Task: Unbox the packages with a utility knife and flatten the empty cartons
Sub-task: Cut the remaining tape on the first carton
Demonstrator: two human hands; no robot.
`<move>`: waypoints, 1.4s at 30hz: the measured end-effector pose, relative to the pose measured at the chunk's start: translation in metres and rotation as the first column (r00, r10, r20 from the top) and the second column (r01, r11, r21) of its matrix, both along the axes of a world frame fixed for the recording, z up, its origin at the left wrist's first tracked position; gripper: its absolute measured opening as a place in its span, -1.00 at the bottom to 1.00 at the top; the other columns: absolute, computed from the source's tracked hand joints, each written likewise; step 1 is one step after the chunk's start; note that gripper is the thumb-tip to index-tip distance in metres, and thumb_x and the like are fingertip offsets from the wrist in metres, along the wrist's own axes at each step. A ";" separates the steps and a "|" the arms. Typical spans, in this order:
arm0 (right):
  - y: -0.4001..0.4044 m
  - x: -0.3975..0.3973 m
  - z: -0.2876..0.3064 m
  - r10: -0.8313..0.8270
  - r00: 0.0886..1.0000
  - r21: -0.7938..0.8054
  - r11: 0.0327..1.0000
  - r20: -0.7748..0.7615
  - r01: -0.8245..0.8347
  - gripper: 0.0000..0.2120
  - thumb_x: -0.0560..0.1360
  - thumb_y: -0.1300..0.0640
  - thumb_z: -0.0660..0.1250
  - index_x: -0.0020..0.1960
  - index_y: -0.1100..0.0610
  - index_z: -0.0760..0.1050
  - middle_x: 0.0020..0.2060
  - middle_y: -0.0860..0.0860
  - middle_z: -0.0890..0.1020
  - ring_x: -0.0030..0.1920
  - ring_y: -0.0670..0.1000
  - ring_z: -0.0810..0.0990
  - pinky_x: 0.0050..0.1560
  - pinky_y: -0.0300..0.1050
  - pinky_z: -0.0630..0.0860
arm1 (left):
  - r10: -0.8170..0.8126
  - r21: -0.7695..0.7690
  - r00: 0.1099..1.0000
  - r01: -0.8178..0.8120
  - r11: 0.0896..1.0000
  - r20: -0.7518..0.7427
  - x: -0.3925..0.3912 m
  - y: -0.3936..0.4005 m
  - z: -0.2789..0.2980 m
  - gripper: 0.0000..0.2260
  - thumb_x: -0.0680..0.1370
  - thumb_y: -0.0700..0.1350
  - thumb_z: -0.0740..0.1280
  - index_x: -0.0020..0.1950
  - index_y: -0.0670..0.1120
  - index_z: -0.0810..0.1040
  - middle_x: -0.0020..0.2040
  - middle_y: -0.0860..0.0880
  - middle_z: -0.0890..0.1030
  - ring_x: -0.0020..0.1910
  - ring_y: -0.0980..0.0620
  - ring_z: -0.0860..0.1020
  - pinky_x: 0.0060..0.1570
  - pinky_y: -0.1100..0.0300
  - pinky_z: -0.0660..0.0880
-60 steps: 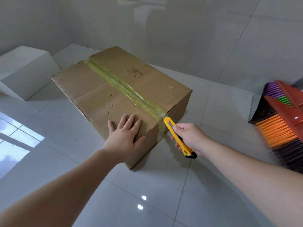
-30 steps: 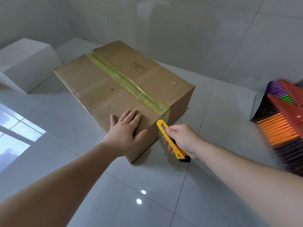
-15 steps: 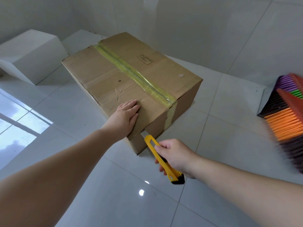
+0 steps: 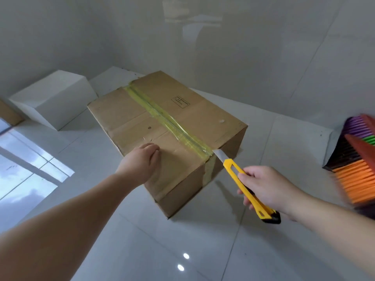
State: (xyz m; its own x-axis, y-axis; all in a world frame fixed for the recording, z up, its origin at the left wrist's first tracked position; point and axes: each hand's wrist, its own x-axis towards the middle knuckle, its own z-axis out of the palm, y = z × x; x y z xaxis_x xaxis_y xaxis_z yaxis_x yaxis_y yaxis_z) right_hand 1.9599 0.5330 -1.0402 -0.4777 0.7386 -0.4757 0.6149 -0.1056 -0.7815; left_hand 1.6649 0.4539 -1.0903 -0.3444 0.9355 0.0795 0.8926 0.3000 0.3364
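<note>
- The glossy white tiled floor [image 4: 203,240] fills the lower part of the view and mirrors a window at the left and two small lights near the bottom.
- A brown cardboard carton [image 4: 142,118] sits on that floor near the middle, flaps closed, one corner pointing toward the camera; a small printed label sits on its far flap.
- A white block [image 4: 54,98] lies on the floor to the left of the carton, apart from it (what it is made of I cannot tell).
- A cluster of broom heads [image 4: 357,159] with orange, purple and green bristles stands at the right edge, blurred.
- A strip of yellowish tape [image 4: 162,116] runs along the centre seam of the carton's top and folds down over the near end face.
- The left hand [image 4: 142,165] rests on the top of the carton near its closest edge, left of the tape, fingers bent at the knuckles and pressing on the cardboard, gripping nothing.
- The right hand [image 4: 261,187] is wrapped around the handle of a yellow utility knife [image 4: 245,185], to the right of the carton's near end.
- The knife's blade is extended, its tip touching the tape just where the seam meets the top edge of the near end.
</note>
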 end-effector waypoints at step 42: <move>0.181 -0.426 0.009 0.169 0.840 0.464 0.769 0.516 -0.440 -0.82 0.61 0.07 0.12 -0.14 0.10 0.32 -0.32 0.02 0.43 -0.40 0.05 0.39 -0.41 -0.14 0.29 | 0.272 0.022 0.962 -0.273 0.962 0.026 -0.298 0.196 -0.009 -0.71 0.61 -0.04 0.11 0.26 -0.11 0.44 0.28 -0.08 0.46 0.25 -0.12 0.40 0.21 0.08 0.29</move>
State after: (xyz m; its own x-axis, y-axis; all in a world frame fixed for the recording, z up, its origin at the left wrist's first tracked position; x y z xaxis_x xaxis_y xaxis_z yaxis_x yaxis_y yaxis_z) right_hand 1.5337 0.7136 -1.0307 -0.5749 0.7805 -0.2457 0.8114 0.5049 -0.2946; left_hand 1.3669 0.6502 -1.0996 -0.5880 0.8037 0.0913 0.7704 0.5220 0.3661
